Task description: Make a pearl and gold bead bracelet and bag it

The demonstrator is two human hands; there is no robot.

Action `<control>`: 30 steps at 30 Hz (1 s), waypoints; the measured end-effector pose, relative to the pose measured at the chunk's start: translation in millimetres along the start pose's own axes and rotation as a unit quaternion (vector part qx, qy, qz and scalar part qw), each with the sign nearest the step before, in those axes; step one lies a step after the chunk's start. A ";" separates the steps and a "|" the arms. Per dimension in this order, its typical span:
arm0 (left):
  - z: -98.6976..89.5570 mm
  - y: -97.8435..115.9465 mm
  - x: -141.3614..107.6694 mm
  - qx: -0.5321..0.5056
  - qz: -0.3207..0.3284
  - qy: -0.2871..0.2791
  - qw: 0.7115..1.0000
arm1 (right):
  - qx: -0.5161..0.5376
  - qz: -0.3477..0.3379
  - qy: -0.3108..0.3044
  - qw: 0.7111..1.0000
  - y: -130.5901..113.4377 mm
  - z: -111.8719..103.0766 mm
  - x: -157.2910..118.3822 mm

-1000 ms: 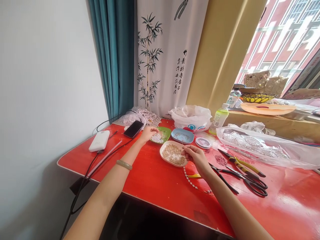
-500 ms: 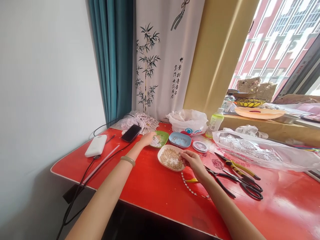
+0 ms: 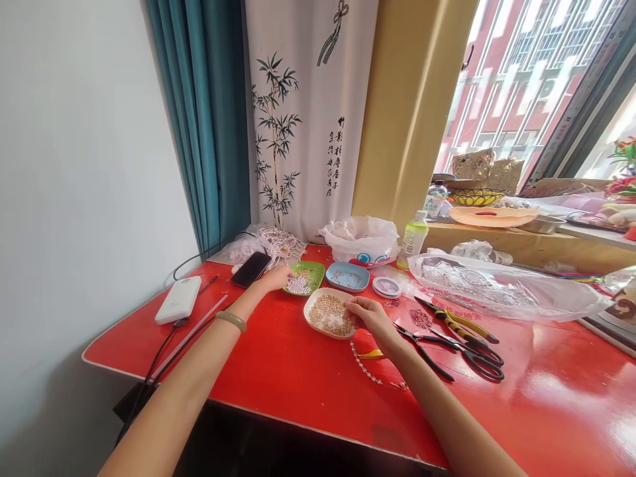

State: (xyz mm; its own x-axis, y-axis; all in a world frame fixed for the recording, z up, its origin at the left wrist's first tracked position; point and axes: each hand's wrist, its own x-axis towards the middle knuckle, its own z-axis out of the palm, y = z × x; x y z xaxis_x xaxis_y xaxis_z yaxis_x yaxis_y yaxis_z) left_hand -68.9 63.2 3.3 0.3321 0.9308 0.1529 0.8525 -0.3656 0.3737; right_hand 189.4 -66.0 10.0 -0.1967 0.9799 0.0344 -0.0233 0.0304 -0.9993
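Note:
My left hand (image 3: 278, 277) reaches to the left side of a green dish (image 3: 316, 278) of small pale beads, its fingers bent together. What they pinch, if anything, is too small to tell. Over the right rim of a cream dish (image 3: 309, 317) with gold beads, my right hand (image 3: 368, 317) is closed in a pinch. From below its fingertips a string of silvery beads (image 3: 364, 368) curves down across the table; the fingers seem to hold its end. Beside the strand lies a yellow piece (image 3: 371, 354), partly behind my right wrist.
A blue dish (image 3: 348, 277) and a round spool (image 3: 386, 287) lie behind. Pliers (image 3: 428, 354), scissors (image 3: 481, 363) and yellow-black pliers (image 3: 460, 324) lie right, near red beads (image 3: 421, 318). A phone (image 3: 251, 269), power bank (image 3: 179, 300) and cables lie left; plastic bags (image 3: 501, 291) and a bottle (image 3: 413, 240) stand behind.
The camera view has turned slightly right, so the scene sits further left. My left hand stays at the green dish and my right hand at the cream dish, both still closed.

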 end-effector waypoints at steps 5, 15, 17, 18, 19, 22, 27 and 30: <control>-5.6 4.2 2.8 0.027 0.018 -0.026 0.999 | 0.000 -0.004 -0.005 1.000 -1.3 -0.2 -1.7; 1.9 16.2 -3.4 0.053 -0.015 -0.013 0.998 | -0.007 -0.006 -0.004 1.000 1.3 -0.4 0.0; 3.3 16.5 -3.9 0.046 -0.028 -0.006 0.999 | -0.008 -0.006 -0.006 1.000 1.1 -0.2 -0.2; 4.2 16.7 -4.0 0.040 -0.035 -0.002 0.999 | -0.008 -0.006 -0.006 1.000 0.9 -0.1 -0.3; 5.2 17.0 -4.0 0.034 -0.041 0.002 0.999 | -0.009 -0.006 -0.006 1.000 0.8 0.0 -0.4; 8.5 17.9 -3.7 0.008 -0.058 0.014 0.998 | -0.011 -0.006 -0.003 1.000 0.4 0.0 -0.5; 9.8 18.6 -3.3 -0.082 -0.070 0.042 0.993 | -0.014 -0.007 0.002 1.000 0.5 -0.4 0.0; 8.8 23.7 -4.2 -0.174 -0.072 0.062 0.980 | -0.015 -0.011 0.002 1.000 0.4 -0.1 -0.1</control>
State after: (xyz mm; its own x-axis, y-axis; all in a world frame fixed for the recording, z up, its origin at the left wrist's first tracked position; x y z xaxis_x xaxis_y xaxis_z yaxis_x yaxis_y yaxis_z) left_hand -46.5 50.7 3.5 0.1490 0.9728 0.1772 0.6904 -0.2306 0.6857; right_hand 189.5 -66.1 9.6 -0.1920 0.9798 0.0555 0.0016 0.0569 -0.9984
